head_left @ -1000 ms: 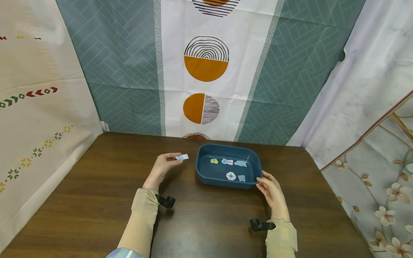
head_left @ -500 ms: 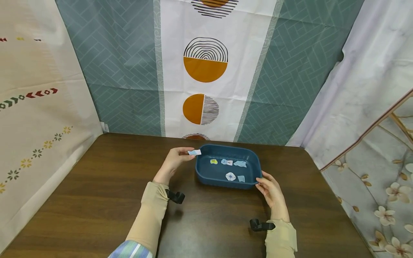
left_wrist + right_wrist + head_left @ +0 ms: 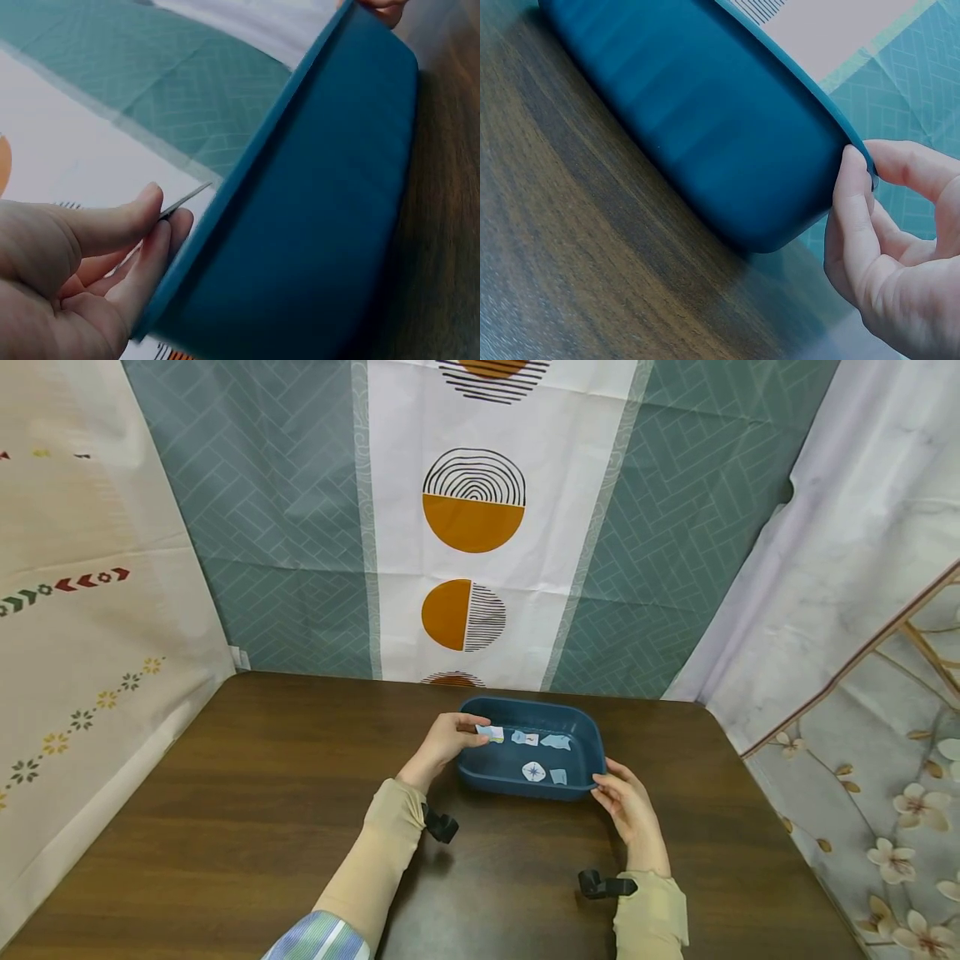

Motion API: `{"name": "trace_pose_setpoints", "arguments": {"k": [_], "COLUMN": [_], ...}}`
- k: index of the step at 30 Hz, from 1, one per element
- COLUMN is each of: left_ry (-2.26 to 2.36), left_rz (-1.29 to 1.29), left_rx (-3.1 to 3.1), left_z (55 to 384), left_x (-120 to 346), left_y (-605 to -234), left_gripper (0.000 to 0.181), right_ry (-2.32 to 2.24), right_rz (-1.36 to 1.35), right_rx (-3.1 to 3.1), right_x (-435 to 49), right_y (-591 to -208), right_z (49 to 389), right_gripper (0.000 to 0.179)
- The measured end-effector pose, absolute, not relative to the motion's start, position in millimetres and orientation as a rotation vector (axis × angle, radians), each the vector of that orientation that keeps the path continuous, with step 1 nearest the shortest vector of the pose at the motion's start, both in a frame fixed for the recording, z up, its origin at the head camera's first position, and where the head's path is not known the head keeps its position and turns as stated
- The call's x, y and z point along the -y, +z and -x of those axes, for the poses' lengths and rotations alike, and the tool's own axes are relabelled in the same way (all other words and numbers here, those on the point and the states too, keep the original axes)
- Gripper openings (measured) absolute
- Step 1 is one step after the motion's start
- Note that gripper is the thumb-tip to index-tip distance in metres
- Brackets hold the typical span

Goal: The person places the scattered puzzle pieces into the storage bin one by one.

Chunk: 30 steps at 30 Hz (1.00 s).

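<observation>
My left hand is over the left end of a dark blue oblong plastic bin. It pinches a thin, flat, pale blue and white piece between thumb and fingers. In the left wrist view this piece shows edge-on beside the bin's rim. At the bin's near right corner, my right hand grips the rim between thumb and fingers. Several flat pieces lie on the bin floor, among them a white one with a compass star and a pale blue one. The held piece and hand mostly cover a yellow-green piece.
The bin stands on a dark brown wooden table, towards its far edge. Behind the table hangs a teal and white patterned curtain. Further cloths hang at the left and right sides. Each wrist wears a black camera mount.
My left hand has moved right, from beside the bin to over its left end, carrying the pinched piece. The right hand keeps its grip on the rim.
</observation>
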<state>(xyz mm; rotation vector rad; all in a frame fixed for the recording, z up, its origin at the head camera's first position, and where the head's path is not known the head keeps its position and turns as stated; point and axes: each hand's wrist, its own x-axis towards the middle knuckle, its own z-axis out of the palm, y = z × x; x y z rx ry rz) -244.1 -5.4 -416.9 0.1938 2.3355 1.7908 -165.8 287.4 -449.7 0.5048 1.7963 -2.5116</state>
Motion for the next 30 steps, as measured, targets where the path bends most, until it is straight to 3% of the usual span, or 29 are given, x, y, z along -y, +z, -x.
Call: {"name": "trace_pose_setpoints", "arguments": {"k": [30], "left_ry": [1.206], "left_rz": [-0.234], "left_rx": [-2.460], "left_z": [250], "left_x": [-33], "left_y": [-418], "left_gripper": [0.021], "right_ry": [-2.497], "right_rz": [-0.506], "right_rx": [-1.817], "right_x": [-287], "right_y": [-449], "right_z": [165], "right_gripper": [0.030]}}
